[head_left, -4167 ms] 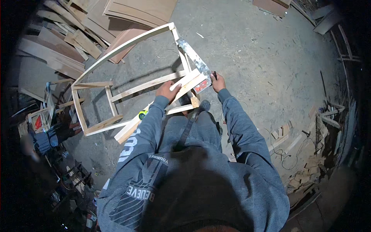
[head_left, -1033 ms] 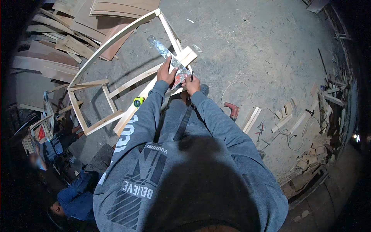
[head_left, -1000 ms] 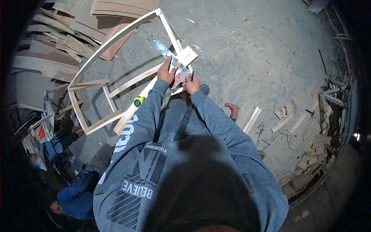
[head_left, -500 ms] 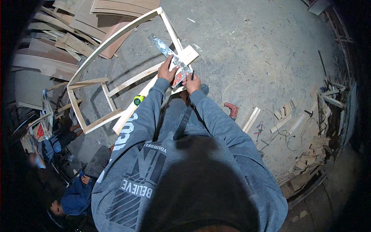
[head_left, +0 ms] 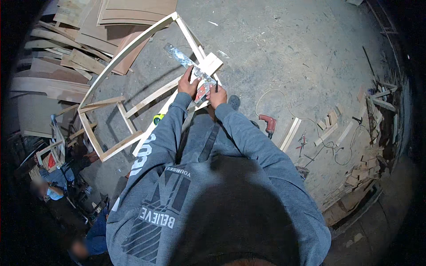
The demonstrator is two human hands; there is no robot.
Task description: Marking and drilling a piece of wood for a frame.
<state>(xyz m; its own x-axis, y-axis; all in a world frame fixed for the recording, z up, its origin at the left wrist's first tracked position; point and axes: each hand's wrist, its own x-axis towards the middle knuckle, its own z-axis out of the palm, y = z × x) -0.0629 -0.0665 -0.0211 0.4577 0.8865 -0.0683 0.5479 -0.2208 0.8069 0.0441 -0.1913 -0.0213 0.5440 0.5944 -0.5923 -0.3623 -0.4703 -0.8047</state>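
Head view: left hand (head_left: 187, 85) holds a carpenter's square (head_left: 203, 75) on boards (head_left: 211, 64); right hand (head_left: 218, 95) alongside pinches a pen (head_left: 216, 86), apparently marking; steadiness matters next.

The square (head_left: 205, 76) is speckled silver and red, the pen (head_left: 216, 86) black, the frame (head_left: 154, 96) pale.

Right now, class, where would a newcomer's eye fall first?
The curved wooden frame dominates, left of centre. Above centre, the left hand rests on a mottled metal tool; the right hand grips a dark stick. A red drill-shaped tool lies on the floor to the right.
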